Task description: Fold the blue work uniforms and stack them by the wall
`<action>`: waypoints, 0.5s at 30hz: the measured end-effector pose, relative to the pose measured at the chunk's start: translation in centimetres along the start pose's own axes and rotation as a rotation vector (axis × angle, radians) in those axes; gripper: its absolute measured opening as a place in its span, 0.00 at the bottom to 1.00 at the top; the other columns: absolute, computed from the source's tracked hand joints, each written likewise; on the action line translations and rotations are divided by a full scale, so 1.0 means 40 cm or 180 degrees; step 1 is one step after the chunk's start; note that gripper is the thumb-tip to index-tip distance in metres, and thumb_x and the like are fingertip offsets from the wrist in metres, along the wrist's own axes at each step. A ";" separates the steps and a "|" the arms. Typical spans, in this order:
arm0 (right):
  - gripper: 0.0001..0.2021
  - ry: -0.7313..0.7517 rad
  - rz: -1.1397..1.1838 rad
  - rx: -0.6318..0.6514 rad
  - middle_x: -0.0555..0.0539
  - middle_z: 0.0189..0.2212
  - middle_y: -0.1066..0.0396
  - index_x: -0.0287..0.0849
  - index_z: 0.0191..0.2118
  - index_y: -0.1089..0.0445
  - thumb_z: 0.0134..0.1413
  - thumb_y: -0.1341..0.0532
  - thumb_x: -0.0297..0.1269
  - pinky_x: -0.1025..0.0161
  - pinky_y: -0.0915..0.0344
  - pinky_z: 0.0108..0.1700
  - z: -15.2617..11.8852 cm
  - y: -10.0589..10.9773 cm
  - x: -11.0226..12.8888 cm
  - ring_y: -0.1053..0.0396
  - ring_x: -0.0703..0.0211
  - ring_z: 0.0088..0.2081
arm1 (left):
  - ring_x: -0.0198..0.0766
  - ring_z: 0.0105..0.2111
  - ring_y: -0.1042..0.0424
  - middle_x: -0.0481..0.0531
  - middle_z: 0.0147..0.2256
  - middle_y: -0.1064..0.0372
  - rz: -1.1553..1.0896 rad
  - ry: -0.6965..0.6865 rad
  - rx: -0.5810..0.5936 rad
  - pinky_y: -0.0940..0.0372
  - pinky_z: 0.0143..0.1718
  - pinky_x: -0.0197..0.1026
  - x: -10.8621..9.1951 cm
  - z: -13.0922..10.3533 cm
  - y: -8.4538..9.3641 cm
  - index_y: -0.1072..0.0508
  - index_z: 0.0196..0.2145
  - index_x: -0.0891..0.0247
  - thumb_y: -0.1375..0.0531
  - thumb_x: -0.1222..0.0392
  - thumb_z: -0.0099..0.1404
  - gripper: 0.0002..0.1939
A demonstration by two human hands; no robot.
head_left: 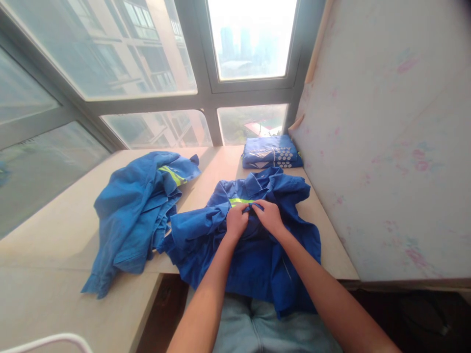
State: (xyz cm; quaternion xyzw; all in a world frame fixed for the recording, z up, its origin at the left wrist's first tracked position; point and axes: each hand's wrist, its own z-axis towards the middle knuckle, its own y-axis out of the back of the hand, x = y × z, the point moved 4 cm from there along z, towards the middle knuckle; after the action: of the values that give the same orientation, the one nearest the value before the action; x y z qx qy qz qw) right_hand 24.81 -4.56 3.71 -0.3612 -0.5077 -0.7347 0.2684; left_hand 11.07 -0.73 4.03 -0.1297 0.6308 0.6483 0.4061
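A blue work jacket [253,264] with a yellow-green reflective stripe lies spread before me, its collar toward the window and its lower part hanging over the ledge's front edge. Near the middle of its front, my left hand [237,219] is closed on the cloth. Close beside it on the right, my right hand [269,215] pinches the same part of the jacket. The fingertips almost meet, and a small fold of fabric shows between them. Whether a button or other fastener is there, I cannot make out.
A second blue jacket [136,211] lies crumpled on the pale ledge [47,235] at left. Folded blue garments [270,152] with white print sit at the back right, by the window and the flowered wall [390,162]. A white curved rail [55,338] shows at bottom left.
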 end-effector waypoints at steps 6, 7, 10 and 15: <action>0.11 -0.0070 -0.0246 -0.0186 0.46 0.40 0.20 0.48 0.43 0.23 0.61 0.42 0.40 0.58 0.31 0.48 -0.010 0.002 0.005 0.24 0.50 0.43 | 0.43 0.46 0.25 0.51 0.45 0.21 -0.0209 -0.0231 0.0095 0.32 0.51 0.44 -0.015 -0.006 0.011 0.20 0.44 0.58 0.46 0.73 0.58 0.22; 0.12 -0.0066 -0.0374 -0.0183 0.46 0.40 0.20 0.48 0.43 0.23 0.62 0.43 0.40 0.59 0.31 0.47 -0.013 0.001 0.007 0.24 0.49 0.43 | 0.43 0.46 0.25 0.51 0.45 0.21 -0.0230 -0.0262 0.0119 0.32 0.51 0.43 -0.016 -0.008 0.011 0.20 0.44 0.58 0.46 0.73 0.58 0.22; 0.12 -0.0120 -0.0679 -0.0132 0.44 0.39 0.20 0.48 0.44 0.23 0.62 0.44 0.40 0.60 0.32 0.43 -0.016 -0.005 0.006 0.23 0.49 0.41 | 0.43 0.47 0.25 0.51 0.46 0.22 -0.0272 -0.0323 0.0172 0.32 0.52 0.44 -0.016 -0.015 0.010 0.20 0.45 0.58 0.47 0.74 0.57 0.23; 0.13 -0.0599 -0.0393 -0.0378 0.41 0.39 0.21 0.44 0.41 0.23 0.60 0.44 0.39 0.59 0.32 0.45 0.006 -0.009 -0.027 0.24 0.48 0.42 | 0.41 0.47 0.25 0.48 0.46 0.22 -0.0262 -0.0462 0.0314 0.32 0.53 0.42 -0.022 -0.034 -0.003 0.20 0.44 0.56 0.45 0.75 0.57 0.23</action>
State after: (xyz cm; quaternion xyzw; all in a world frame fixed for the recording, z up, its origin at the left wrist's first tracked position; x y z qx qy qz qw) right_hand 25.24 -4.17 2.68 -0.4119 -0.5075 -0.7414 0.1520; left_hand 11.26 -2.31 4.29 -0.0880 0.6250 0.6069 0.4829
